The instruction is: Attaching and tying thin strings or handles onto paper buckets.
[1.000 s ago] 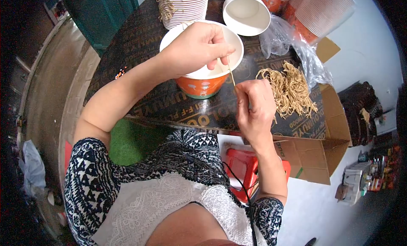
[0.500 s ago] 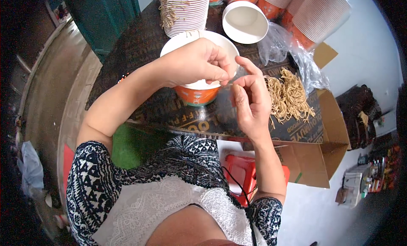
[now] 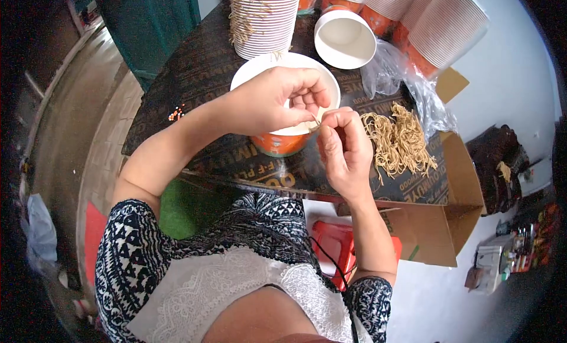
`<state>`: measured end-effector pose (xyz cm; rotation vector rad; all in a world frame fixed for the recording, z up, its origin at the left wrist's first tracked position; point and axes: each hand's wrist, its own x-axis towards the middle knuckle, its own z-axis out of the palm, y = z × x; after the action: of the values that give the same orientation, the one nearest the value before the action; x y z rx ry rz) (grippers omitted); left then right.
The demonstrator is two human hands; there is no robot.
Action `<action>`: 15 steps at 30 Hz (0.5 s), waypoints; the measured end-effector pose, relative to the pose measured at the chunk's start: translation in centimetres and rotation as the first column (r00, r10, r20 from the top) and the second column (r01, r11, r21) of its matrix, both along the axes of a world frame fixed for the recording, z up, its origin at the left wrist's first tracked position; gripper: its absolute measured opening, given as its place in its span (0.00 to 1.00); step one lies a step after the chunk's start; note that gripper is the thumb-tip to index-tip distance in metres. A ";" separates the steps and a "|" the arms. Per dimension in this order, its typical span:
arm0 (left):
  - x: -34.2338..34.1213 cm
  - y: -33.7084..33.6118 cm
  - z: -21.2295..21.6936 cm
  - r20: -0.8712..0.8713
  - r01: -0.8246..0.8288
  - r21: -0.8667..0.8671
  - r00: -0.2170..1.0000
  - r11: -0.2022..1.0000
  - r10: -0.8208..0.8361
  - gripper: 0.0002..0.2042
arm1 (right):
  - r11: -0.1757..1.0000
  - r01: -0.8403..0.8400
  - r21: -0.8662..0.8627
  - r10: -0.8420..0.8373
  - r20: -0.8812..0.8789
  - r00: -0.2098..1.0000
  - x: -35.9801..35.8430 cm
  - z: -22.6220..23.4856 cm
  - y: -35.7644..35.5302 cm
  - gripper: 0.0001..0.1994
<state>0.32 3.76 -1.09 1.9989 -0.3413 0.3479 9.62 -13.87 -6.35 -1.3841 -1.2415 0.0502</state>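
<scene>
My left hand (image 3: pixel 274 101) rests over the rim of a white and orange paper cup (image 3: pixel 282 139) on a dark cardboard sheet (image 3: pixel 195 77). Its fingertips pinch a thin tan strand (image 3: pixel 315 122) at the cup's right edge. My right hand (image 3: pixel 344 149) meets it there, thumb and forefinger closed on the same strand. A loose pile of tan strands (image 3: pixel 398 141) lies just right of my right hand.
An empty white cup (image 3: pixel 344 38) lies beyond the pile. A tall stack of cups with strands on it (image 3: pixel 263 18) stands behind, and more stacked cups in clear plastic (image 3: pixel 440 30) are at the back right. An open brown carton (image 3: pixel 437 225) and a red stool (image 3: pixel 333 245) sit below.
My hands have come together at the cup's right rim. The strand that my right hand held upright a second ago is now pinched between both hands.
</scene>
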 end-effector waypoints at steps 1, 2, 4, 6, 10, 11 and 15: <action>-0.2 -0.2 0.1 0.001 0.000 0.000 1.000 1.000 0.000 0.10 | 1.000 0.000 0.000 0.000 0.001 1.000 0.0 -0.1 -0.1 0.02; -0.5 -0.4 0.4 -0.020 -0.078 0.091 0.997 0.993 0.080 0.09 | 1.000 0.022 0.001 -0.022 0.009 1.000 -0.1 -0.2 -0.2 0.02; -1.1 -0.9 0.3 -0.033 -0.154 0.182 0.986 0.971 0.163 0.09 | 0.999 0.043 0.001 -0.043 0.016 0.999 -0.4 -0.3 -0.4 0.02; -1.5 -1.3 -0.1 0.024 -0.226 0.261 0.973 0.939 0.228 0.08 | 0.994 0.102 0.037 -0.101 -0.019 0.995 -0.9 -0.1 -0.5 0.02; -2.2 -2.1 0.2 0.178 -0.261 0.387 0.962 0.884 0.206 0.05 | 0.982 0.183 0.039 -0.177 -0.118 0.977 -1.1 -0.1 -0.5 0.02; -2.3 -2.2 0.0 0.178 -0.259 0.387 0.963 0.885 0.204 0.05 | 0.982 0.185 0.038 -0.179 -0.118 0.977 -1.2 0.1 -0.5 0.02; -2.2 -2.4 -0.6 0.202 -0.243 0.291 0.961 0.925 0.189 0.05 | 0.968 0.251 -0.006 -0.251 -0.098 0.963 -1.5 0.5 -0.6 0.02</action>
<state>-1.86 1.36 -1.70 2.3345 -0.2962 0.6418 8.07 -14.45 -5.88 -1.5061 -0.9769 -0.0618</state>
